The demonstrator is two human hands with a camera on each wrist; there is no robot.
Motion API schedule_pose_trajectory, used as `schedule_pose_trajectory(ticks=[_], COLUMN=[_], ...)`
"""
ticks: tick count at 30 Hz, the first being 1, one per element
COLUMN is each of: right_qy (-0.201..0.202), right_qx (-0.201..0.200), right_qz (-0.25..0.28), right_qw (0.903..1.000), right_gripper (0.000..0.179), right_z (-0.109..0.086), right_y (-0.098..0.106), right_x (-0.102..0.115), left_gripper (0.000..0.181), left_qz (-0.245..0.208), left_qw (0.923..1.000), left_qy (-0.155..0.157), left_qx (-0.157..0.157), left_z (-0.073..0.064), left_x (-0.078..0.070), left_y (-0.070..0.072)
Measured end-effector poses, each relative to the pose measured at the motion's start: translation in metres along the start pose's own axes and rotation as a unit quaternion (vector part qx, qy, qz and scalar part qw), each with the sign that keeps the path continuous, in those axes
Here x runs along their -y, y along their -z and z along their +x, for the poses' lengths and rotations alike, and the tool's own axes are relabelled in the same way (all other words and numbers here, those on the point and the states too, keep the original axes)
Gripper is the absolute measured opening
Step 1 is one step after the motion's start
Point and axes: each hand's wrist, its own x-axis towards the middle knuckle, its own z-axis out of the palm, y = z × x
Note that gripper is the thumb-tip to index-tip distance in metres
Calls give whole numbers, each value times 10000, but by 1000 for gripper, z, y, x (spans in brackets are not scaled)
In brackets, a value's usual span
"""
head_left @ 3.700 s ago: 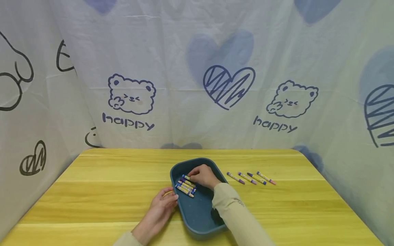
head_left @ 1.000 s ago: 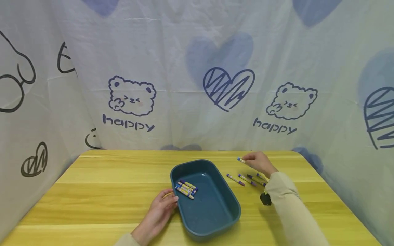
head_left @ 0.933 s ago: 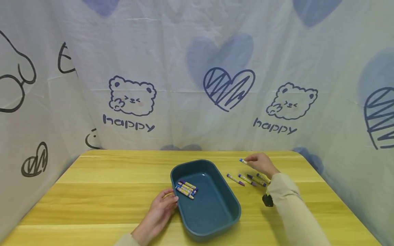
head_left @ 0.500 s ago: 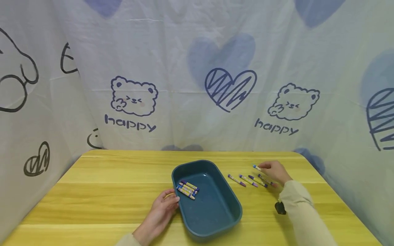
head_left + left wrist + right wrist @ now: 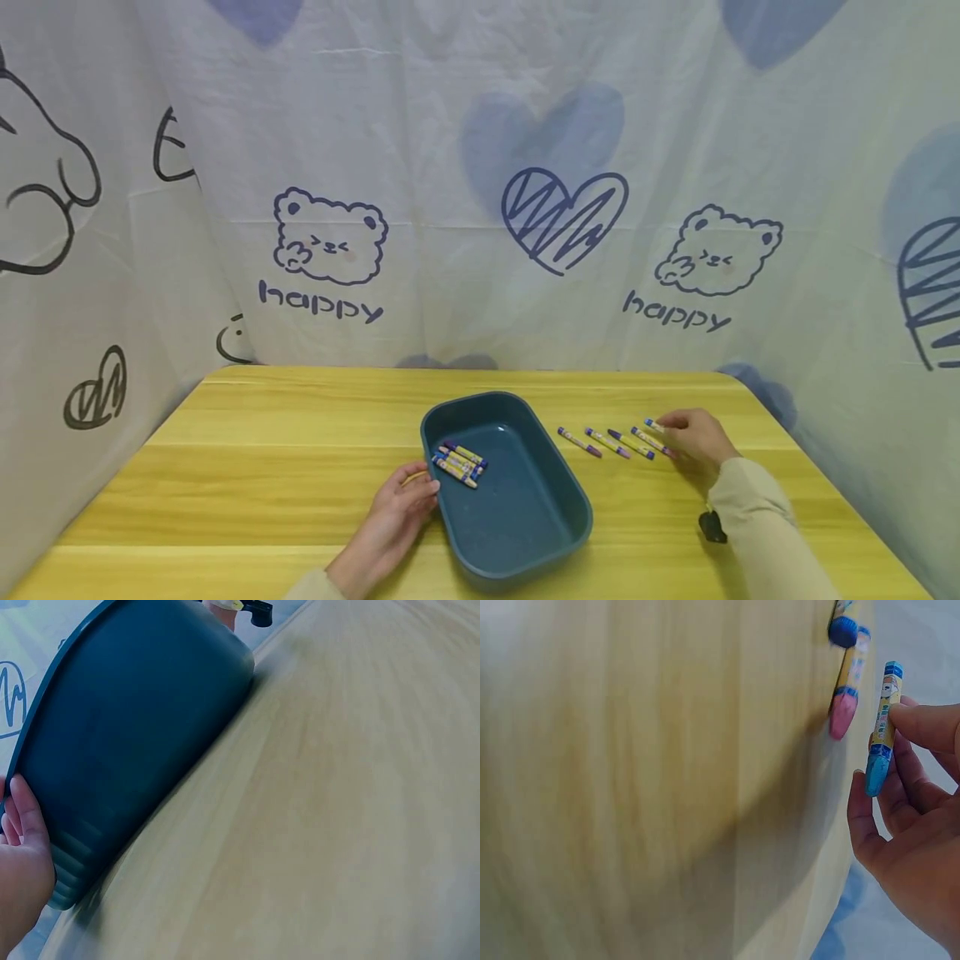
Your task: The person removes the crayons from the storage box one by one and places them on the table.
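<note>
My right hand point(image 5: 697, 435) pinches a light-blue crayon point(image 5: 883, 727) between thumb and fingers, to the right of the row of crayons and above the table. The crayon's blue tip points back towards the palm side in the right wrist view. Nearest to it lies a pink crayon point(image 5: 847, 682) on the table. My left hand point(image 5: 397, 508) rests against the left side of a dark teal bin point(image 5: 551, 446), its thumb touching the rim and its fingers relaxed along the outer wall. Several crayons point(image 5: 457, 467) lie bunched inside the bin at its left.
On the table point(image 5: 300, 433), right of the bin, a purple-tipped crayon point(image 5: 579, 442), a lilac one point(image 5: 607, 442) and a dark violet one point(image 5: 631, 444) lie slanted in a row with the pink one. A printed curtain point(image 5: 442, 292) hangs behind the table.
My right hand took the light-blue crayon out of the bin and carried it right, past the row, lowering it towards the table. My left hand has stayed at the bin.
</note>
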Motion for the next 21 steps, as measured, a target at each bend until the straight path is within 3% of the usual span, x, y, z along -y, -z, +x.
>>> schedule_pose_trajectory(ticks=[5, 10, 21], right_qy=[79, -23, 39], right_qx=[-48, -26, 113], right_qz=[-263, -91, -589], right_qw=[9996, 10000, 9982], right_gripper=[27, 28, 25], right_z=[-3, -5, -4], right_y=[4, 9, 14], right_x=[-5, -13, -21], left_gripper=[28, 28, 32], left_qz=[-32, -51, -29], left_qw=[10000, 10000, 9999], left_qy=[-29, -40, 2], left_qx=[-8, -12, -107], left_z=[-1, -1, 0], left_x=[1, 1, 0], left_y=[1, 0, 0])
